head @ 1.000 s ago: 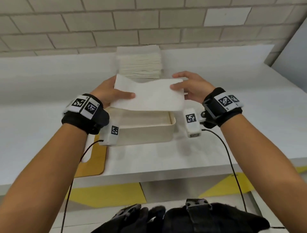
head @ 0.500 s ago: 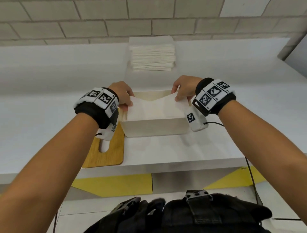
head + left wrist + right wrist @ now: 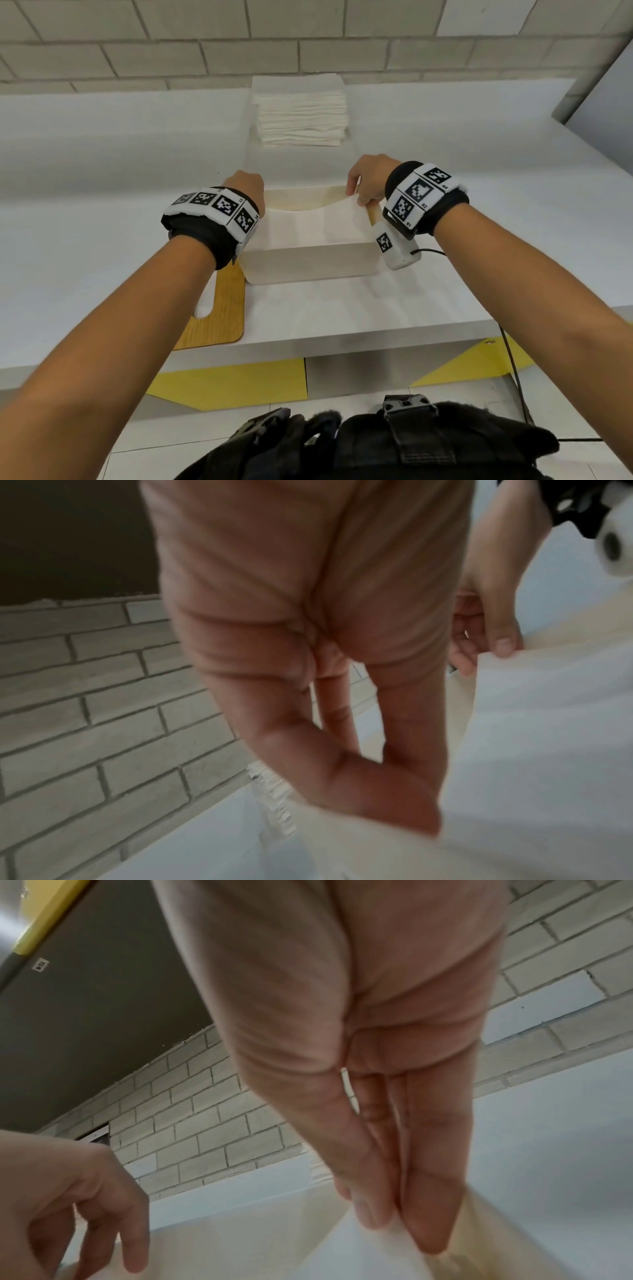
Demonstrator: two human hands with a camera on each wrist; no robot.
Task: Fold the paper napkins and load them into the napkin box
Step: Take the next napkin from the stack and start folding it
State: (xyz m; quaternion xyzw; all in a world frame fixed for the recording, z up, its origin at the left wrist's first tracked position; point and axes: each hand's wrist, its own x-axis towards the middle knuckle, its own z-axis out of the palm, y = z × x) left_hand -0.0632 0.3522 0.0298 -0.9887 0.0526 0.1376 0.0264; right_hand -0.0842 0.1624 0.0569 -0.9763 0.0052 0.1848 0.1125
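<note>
Lab/test rig, white bench (image 3: 445,301), brick wall (image 3: 171,51), yellow floor marks (image 3: 233,383)

The left hand (image 3: 245,192) has its fingers hidden behind its wristband in the head view — its grip on the napkin (image 3: 308,228) cannot be told there. The napkin covers the box (image 3: 308,265) interior. In the left wrist view the fingertips (image 3: 404,813) blur into the napkin's edge.

White napkin (image 3: 308,229); cream box (image 3: 308,262); white napkin stack (image 3: 301,116); tan wooden board (image 3: 219,318); black-and-white checker-patterned wristbands (image 3: 419,195); grey brick wall (image 3: 205,51).
</note>
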